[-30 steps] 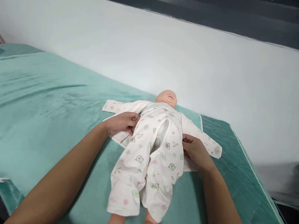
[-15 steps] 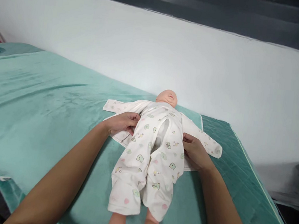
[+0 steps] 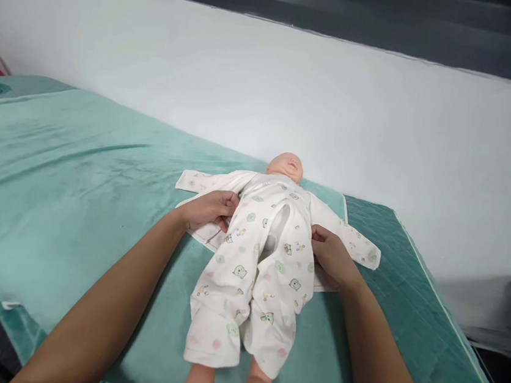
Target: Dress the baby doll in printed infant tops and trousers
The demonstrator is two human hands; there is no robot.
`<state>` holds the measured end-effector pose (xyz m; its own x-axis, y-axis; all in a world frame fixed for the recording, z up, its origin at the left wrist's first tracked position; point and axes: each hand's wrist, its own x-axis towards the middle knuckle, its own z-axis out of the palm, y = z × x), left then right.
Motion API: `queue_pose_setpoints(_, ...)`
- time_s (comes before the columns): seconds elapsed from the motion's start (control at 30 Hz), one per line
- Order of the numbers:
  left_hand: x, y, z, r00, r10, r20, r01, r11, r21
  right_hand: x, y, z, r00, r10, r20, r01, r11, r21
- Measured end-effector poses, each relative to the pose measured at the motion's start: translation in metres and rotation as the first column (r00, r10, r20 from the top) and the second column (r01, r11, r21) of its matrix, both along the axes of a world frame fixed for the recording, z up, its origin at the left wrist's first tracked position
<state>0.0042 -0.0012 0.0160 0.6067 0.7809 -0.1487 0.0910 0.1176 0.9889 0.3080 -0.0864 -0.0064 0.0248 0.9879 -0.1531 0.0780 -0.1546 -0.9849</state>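
Observation:
A baby doll (image 3: 286,163) lies on its back, head away from me and bare feet toward me. It wears white split-crotch baby pants (image 3: 239,276) printed with small animals, pulled up over its chest. Beneath it a white baby shirt (image 3: 355,243) is spread, one sleeve stretched out to each side. My left hand (image 3: 210,209) is closed at the left edge of the pants near the waist, its fingertips partly hidden by the cloth. On the opposite side, my right hand (image 3: 331,257) pinches the right edge of the pants, fingers curled and partly out of sight.
A light green cloth (image 3: 75,195) covers the table, with a darker quilted teal cloth (image 3: 412,308) at the right. Behind the table stands a white wall (image 3: 259,81). Dark floor (image 3: 0,328) shows at the lower left, past the table's edge.
Almost nothing differs. Both hands stay at the sides of the pants, and the doll lies as before; the camera view has shifted very slightly.

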Motion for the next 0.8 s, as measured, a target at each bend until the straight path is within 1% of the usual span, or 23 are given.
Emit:
queue_pose_setpoints(0.07, 0.000, 0.000, 0.000, 1.000, 0.017, 0.000, -0.017, 1.000, 0.006, 0.000, 0.001, -0.003, 0.999, -0.043, 0.026, 0.043, 0.999, 0.006)
queue_pose_setpoints(0.13, 0.000, 0.001, 0.000, 0.998, 0.059, -0.019, -0.058, 0.998, 0.018, 0.000, 0.003, -0.004, 0.994, -0.089, 0.059, 0.089, 0.996, 0.010)
queue_pose_setpoints(0.23, 0.004, 0.002, -0.001, 0.977, 0.198, -0.077, -0.193, 0.979, 0.071, -0.002, 0.006, -0.004, 0.976, -0.138, 0.166, 0.140, 0.990, 0.002)
queue_pose_setpoints(0.27, 0.006, 0.002, -0.001, 0.959, 0.265, -0.104, -0.255, 0.962, 0.099, -0.002, 0.007, -0.003, 0.961, -0.154, 0.231, 0.156, 0.988, 0.012)
queue_pose_setpoints(0.33, 0.013, 0.002, -0.002, 0.905, 0.395, -0.158, -0.369, 0.913, 0.173, -0.005, 0.009, 0.000, 0.902, -0.187, 0.389, 0.173, 0.982, 0.071)
queue_pose_setpoints(0.37, 0.016, 0.002, -0.003, 0.879, 0.438, -0.189, -0.399, 0.892, 0.213, -0.007, 0.009, 0.002, 0.865, -0.198, 0.460, 0.168, 0.980, 0.106)
queue_pose_setpoints(0.4, 0.019, 0.003, -0.003, 0.861, 0.458, -0.222, -0.405, 0.880, 0.248, -0.009, 0.009, 0.004, 0.831, -0.205, 0.517, 0.156, 0.978, 0.136)
queue_pose_setpoints(0.47, 0.022, 0.003, -0.002, 0.853, 0.435, -0.289, -0.352, 0.887, 0.297, -0.013, 0.007, 0.007, 0.786, -0.201, 0.585, 0.126, 0.978, 0.168)
queue_pose_setpoints(0.53, 0.022, 0.004, 0.002, 0.859, 0.381, -0.343, -0.263, 0.902, 0.342, -0.017, 0.005, 0.011, 0.760, -0.196, 0.619, 0.097, 0.977, 0.190)
queue_pose_setpoints(0.63, 0.019, 0.003, 0.009, 0.872, 0.331, -0.360, -0.155, 0.885, 0.439, -0.020, 0.003, 0.014, 0.729, -0.204, 0.653, 0.057, 0.969, 0.240)
queue_pose_setpoints(0.7, 0.018, 0.001, 0.014, 0.885, 0.307, -0.351, -0.115, 0.874, 0.473, -0.020, 0.003, 0.016, 0.748, -0.199, 0.633, 0.039, 0.965, 0.258)
queue_pose_setpoints(0.8, 0.018, -0.005, 0.020, 0.909, 0.278, -0.312, -0.113, 0.882, 0.457, -0.022, 0.002, 0.019, 0.846, -0.175, 0.503, 0.039, 0.962, 0.269)
